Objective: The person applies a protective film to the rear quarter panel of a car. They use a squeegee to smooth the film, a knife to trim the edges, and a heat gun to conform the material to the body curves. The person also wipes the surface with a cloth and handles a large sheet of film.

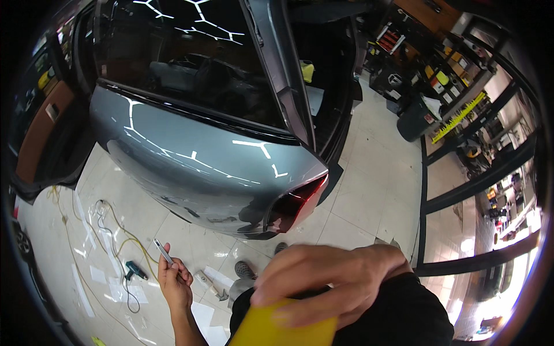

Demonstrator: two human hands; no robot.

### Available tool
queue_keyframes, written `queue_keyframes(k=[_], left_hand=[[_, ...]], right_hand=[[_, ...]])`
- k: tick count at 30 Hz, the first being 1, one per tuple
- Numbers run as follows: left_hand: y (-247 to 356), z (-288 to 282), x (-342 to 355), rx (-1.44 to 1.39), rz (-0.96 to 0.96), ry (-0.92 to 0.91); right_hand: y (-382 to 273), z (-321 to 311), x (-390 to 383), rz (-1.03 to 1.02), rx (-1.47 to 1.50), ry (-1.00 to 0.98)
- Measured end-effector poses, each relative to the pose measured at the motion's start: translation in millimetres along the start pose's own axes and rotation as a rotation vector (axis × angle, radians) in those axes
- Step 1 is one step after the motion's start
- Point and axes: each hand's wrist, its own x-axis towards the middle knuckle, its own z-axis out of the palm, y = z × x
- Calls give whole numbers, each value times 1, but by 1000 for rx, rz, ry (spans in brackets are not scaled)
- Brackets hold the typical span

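Note:
My left hand is closed around a slim silver cutter knife, its tip pointing up and away from me. Close to the camera, my right hand grips a flat yellow squeegee, whose lower part runs out of the picture. Beyond both hands stands a grey car; its glossy rear side panel reflects the ceiling lights. A red tail light sits at the panel's right end, and a dark side window lies above it. Neither hand touches the car.
On the tiled floor at left lie a dark green heat gun, yellow cables and clear film scraps. A brown-trimmed car door stands open at far left. At right are a dark bin, shelving and glass panels.

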Motion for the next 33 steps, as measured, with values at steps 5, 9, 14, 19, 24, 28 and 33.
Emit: queue_keyframes(k=[5, 9, 14, 19, 24, 28, 33], left_hand=[[-4, -12, 16, -22, -83, -33], [-14, -47, 28, -178, 8, -30], [-3, -47, 39, -485, 196, -153], [18, -73, 94, -605, 52, -247], [43, -127, 183, -647, -228, -217], [77, -211, 257, -562, -150, -249], [-110, -426, 325, 908, -266, -235]], right_hand=[[33, 15, 21, -68, 27, -87], [93, 53, 6, 520, -29, -184], [198, 172, 14, 965, 981, 17], [252, 216, 28, 1219, 944, -192], [310, 207, 110, 1070, 280, -576], [318, 122, 269, 653, 66, -34], [308, 3, 526, 8, -1139, 448]])
